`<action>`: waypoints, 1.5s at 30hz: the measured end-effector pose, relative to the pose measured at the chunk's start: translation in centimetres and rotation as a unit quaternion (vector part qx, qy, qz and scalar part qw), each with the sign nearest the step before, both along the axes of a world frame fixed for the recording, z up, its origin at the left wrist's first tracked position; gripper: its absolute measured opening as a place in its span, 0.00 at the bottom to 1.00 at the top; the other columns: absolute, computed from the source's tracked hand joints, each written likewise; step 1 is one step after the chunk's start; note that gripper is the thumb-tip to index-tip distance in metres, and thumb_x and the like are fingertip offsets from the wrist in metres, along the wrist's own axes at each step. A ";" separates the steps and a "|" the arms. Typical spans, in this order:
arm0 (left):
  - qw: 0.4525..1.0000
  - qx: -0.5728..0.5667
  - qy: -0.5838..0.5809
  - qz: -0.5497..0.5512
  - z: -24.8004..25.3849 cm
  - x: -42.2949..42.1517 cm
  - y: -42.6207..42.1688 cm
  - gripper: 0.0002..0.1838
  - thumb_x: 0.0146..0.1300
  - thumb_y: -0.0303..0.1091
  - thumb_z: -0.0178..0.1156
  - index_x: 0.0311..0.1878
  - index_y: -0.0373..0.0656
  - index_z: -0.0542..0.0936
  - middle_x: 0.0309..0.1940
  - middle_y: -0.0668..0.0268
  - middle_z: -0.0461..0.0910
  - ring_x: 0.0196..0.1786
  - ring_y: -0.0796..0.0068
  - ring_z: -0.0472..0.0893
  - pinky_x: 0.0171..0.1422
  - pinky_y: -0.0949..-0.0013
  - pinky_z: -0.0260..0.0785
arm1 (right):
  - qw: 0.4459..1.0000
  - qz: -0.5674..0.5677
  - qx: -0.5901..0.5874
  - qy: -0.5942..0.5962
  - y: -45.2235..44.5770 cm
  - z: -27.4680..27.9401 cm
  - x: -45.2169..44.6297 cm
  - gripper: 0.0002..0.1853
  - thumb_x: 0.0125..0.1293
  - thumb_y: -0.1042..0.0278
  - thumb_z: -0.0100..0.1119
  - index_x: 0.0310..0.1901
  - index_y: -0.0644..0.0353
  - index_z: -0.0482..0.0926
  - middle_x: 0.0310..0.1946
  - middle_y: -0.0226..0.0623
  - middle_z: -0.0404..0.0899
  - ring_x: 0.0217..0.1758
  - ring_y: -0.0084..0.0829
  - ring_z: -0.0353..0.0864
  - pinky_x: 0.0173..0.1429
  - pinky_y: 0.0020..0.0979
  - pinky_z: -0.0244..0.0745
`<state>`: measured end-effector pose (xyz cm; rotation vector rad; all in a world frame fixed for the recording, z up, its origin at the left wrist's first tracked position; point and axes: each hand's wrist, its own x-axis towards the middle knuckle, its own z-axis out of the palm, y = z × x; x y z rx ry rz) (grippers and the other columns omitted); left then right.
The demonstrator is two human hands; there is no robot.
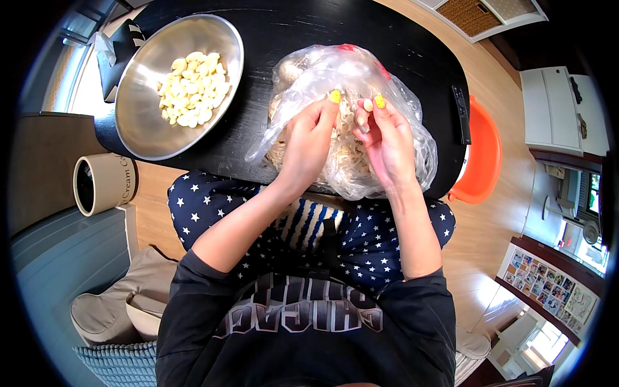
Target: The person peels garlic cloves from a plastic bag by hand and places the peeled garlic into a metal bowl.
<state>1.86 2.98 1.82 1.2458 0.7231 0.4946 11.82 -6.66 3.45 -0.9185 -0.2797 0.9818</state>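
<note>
My right hand (391, 138) pinches a small pale garlic clove (368, 104) between thumb and fingers. Close beside it, my left hand (312, 138) is closed, its thumb pressed on curled fingers; whatever it may hold is hidden. Both hands are over a clear plastic bag (309, 61) lying opened on the table. Papery garlic skins (345, 151) fill the part of the bag below the hands, and whole garlic bulbs (293, 69) show through the plastic at its far left. Left of the bag, peeled garlic cloves (193, 90) lie heaped in a wide metal bowl (138, 119).
The black table (271, 26) carries a remote control (460, 113) at its right edge and a tissue box (122, 55) behind the bowl. An orange basin (485, 155) stands beyond the right edge. A cream bin (106, 184) is at the lower left.
</note>
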 end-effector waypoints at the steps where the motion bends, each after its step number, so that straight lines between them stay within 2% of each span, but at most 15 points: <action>1: 0.996 0.052 0.052 -0.043 0.1 -0.1 0.1 0.09 0.66 0.28 0.51 0.30 0.36 0.74 0.18 0.73 0.66 0.24 0.87 0.63 0.27 0.75 0.57 | 1.000 0.004 0.002 0.002 0.0 -0.1 0.0 0.09 0.69 0.69 0.50 0.43 0.66 0.73 0.29 0.31 0.73 0.31 0.18 0.69 0.35 0.20 0.66; 5: 0.995 0.087 0.027 -0.033 0.1 0.4 -0.5 0.07 0.65 0.28 0.51 0.33 0.37 0.75 0.18 0.71 0.67 0.23 0.86 0.64 0.28 0.76 0.58 | 1.000 -0.027 -0.013 -0.007 0.4 -0.1 -0.3 0.09 0.69 0.69 0.51 0.44 0.66 0.73 0.29 0.32 0.74 0.32 0.18 0.70 0.36 0.20 0.66; 7: 0.989 0.139 -0.007 0.052 -0.5 1.0 -1.0 0.07 0.65 0.30 0.52 0.35 0.38 0.77 0.20 0.71 0.71 0.23 0.85 0.65 0.29 0.76 0.60 | 0.998 -0.045 -0.027 -0.024 0.5 0.0 -0.5 0.08 0.68 0.70 0.51 0.45 0.65 0.73 0.32 0.34 0.76 0.33 0.19 0.71 0.37 0.20 0.67; 10: 0.992 0.127 -0.002 -0.012 -0.4 0.3 -0.3 0.06 0.65 0.29 0.54 0.38 0.39 0.78 0.22 0.69 0.74 0.25 0.86 0.67 0.31 0.77 0.62 | 0.998 -0.040 -0.033 -0.032 0.3 -0.1 -0.2 0.08 0.68 0.72 0.51 0.46 0.64 0.72 0.34 0.36 0.78 0.34 0.19 0.72 0.38 0.20 0.68; 14: 0.995 0.101 -0.019 -0.004 0.8 0.2 0.0 0.05 0.64 0.27 0.55 0.40 0.39 0.78 0.24 0.68 0.75 0.25 0.86 0.67 0.31 0.77 0.62 | 0.998 -0.037 -0.035 -0.024 0.3 0.1 -0.2 0.08 0.68 0.72 0.50 0.47 0.64 0.72 0.35 0.37 0.78 0.34 0.18 0.72 0.39 0.20 0.69; 16: 0.993 0.073 0.055 -0.068 0.8 -0.1 0.3 0.06 0.65 0.24 0.54 0.43 0.37 0.77 0.33 0.72 0.73 0.32 0.88 0.67 0.39 0.84 0.61 | 0.996 -0.044 -0.060 -0.038 0.4 0.4 -0.3 0.09 0.68 0.71 0.50 0.47 0.63 0.72 0.34 0.35 0.78 0.32 0.17 0.71 0.37 0.18 0.67; 17: 0.993 0.073 0.055 -0.068 0.8 -0.1 0.2 0.06 0.65 0.24 0.54 0.43 0.37 0.77 0.33 0.72 0.73 0.32 0.88 0.67 0.39 0.84 0.61 | 0.996 -0.044 -0.060 -0.037 0.3 0.4 -0.3 0.09 0.68 0.71 0.50 0.47 0.63 0.72 0.34 0.35 0.78 0.32 0.17 0.71 0.37 0.18 0.67; 20: 0.992 0.117 -0.027 -0.032 1.0 0.2 -0.3 0.08 0.65 0.25 0.55 0.45 0.35 0.77 0.34 0.70 0.75 0.36 0.87 0.72 0.43 0.83 0.65 | 0.996 -0.042 -0.065 -0.048 0.2 0.2 -0.3 0.09 0.68 0.70 0.51 0.46 0.63 0.72 0.32 0.34 0.77 0.30 0.16 0.70 0.35 0.17 0.65; 22: 0.994 0.022 -0.097 -0.039 1.4 0.3 -0.4 0.09 0.64 0.25 0.56 0.46 0.33 0.76 0.38 0.66 0.77 0.41 0.84 0.76 0.48 0.81 0.68 | 0.992 -0.056 -0.073 -0.081 0.2 0.0 -0.4 0.09 0.68 0.69 0.53 0.46 0.62 0.73 0.30 0.31 0.76 0.29 0.14 0.69 0.33 0.15 0.64; 26: 0.992 0.043 -0.102 -0.055 1.1 0.2 -0.3 0.10 0.64 0.25 0.56 0.47 0.31 0.76 0.42 0.62 0.78 0.44 0.82 0.77 0.51 0.79 0.70 | 0.987 -0.041 -0.104 -0.116 0.0 -0.2 -0.3 0.08 0.67 0.67 0.54 0.44 0.62 0.73 0.31 0.31 0.77 0.29 0.14 0.69 0.32 0.15 0.63; 32: 0.990 -0.019 -0.138 -0.007 1.1 0.2 -0.2 0.10 0.64 0.25 0.56 0.47 0.31 0.76 0.41 0.62 0.79 0.43 0.82 0.78 0.50 0.80 0.70 | 0.976 -0.044 -0.099 -0.191 0.5 0.7 -1.0 0.11 0.65 0.71 0.56 0.46 0.66 0.74 0.35 0.34 0.79 0.37 0.17 0.75 0.42 0.18 0.70; 34: 0.989 -0.029 -0.145 0.026 1.1 0.4 -0.3 0.07 0.63 0.23 0.57 0.43 0.31 0.77 0.34 0.65 0.80 0.38 0.84 0.78 0.44 0.80 0.70 | 0.950 -0.069 -0.083 -0.292 0.5 0.4 -1.0 0.11 0.65 0.73 0.56 0.47 0.66 0.75 0.38 0.34 0.79 0.42 0.20 0.77 0.48 0.21 0.71; 37: 0.993 0.000 -0.118 0.002 1.1 0.3 -0.5 0.07 0.63 0.24 0.57 0.42 0.32 0.78 0.34 0.66 0.80 0.36 0.86 0.77 0.42 0.81 0.70 | 0.912 -0.093 -0.130 -0.378 0.3 0.6 -0.8 0.09 0.65 0.75 0.55 0.46 0.65 0.77 0.40 0.34 0.78 0.43 0.22 0.77 0.50 0.23 0.71; 38: 0.993 0.000 -0.118 0.002 1.1 0.2 -0.5 0.07 0.63 0.24 0.57 0.42 0.32 0.78 0.34 0.66 0.80 0.36 0.86 0.77 0.42 0.81 0.70 | 0.912 -0.093 -0.130 -0.378 0.2 0.8 -0.6 0.09 0.65 0.75 0.55 0.46 0.65 0.77 0.40 0.34 0.78 0.43 0.22 0.77 0.50 0.23 0.71; 45: 0.993 0.070 -0.094 -0.015 1.3 0.2 -0.7 0.10 0.62 0.26 0.58 0.45 0.32 0.79 0.33 0.66 0.81 0.33 0.86 0.76 0.40 0.81 0.69 | 0.799 -0.094 -0.139 -0.578 0.1 1.6 -0.2 0.12 0.59 0.82 0.55 0.44 0.63 0.80 0.37 0.38 0.76 0.41 0.30 0.77 0.45 0.25 0.72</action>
